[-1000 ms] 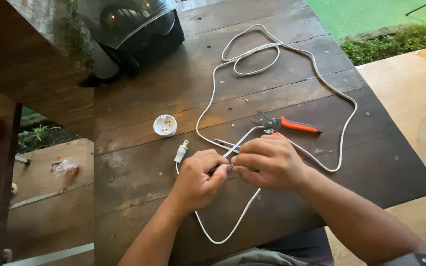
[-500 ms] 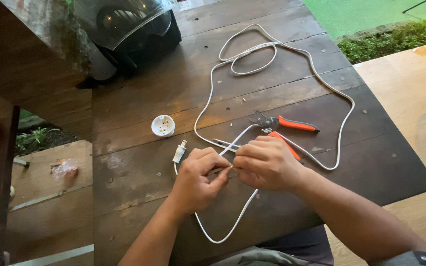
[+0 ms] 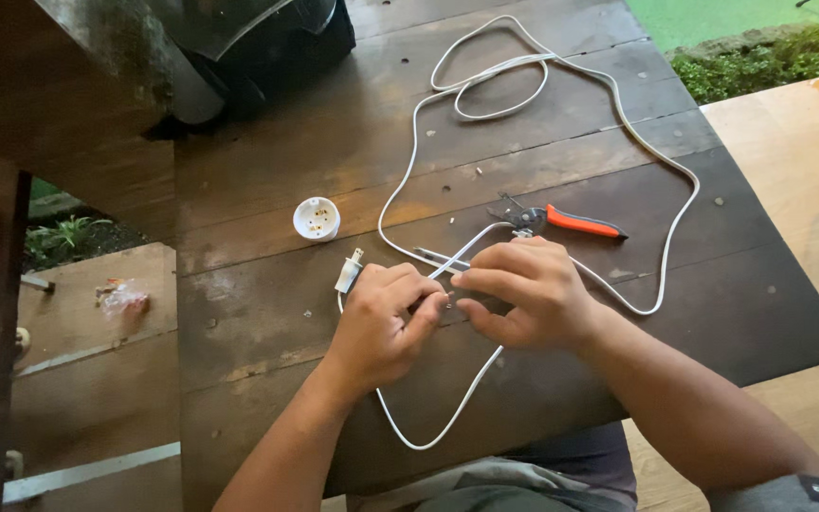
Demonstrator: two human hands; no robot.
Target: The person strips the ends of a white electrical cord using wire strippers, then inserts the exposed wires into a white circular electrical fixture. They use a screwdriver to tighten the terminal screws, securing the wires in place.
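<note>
Two hands: left hand (image 3: pixel 383 318) and right hand (image 3: pixel 523 289) meet at centre frame, fingers pinched closed on white cord (image 3: pixel 400 190).
Cord: loops across dark wooden surface (image 3: pixel 267 190).
Nearby: orange-handled pliers (image 3: pixel 561 220), white round socket (image 3: pixel 317 218).

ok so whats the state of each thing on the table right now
left hand: closed, pinching the white cable
right hand: closed on the same cable, fingertips meeting the left's
white cable: loose and looped across the table, one stretch held in both hands
plug: lying flat, prongs free
pliers: lying flat, unheld, jaws look shut
white round cap: open side up, by itself
wooden table: dark, littered with small bits
</note>
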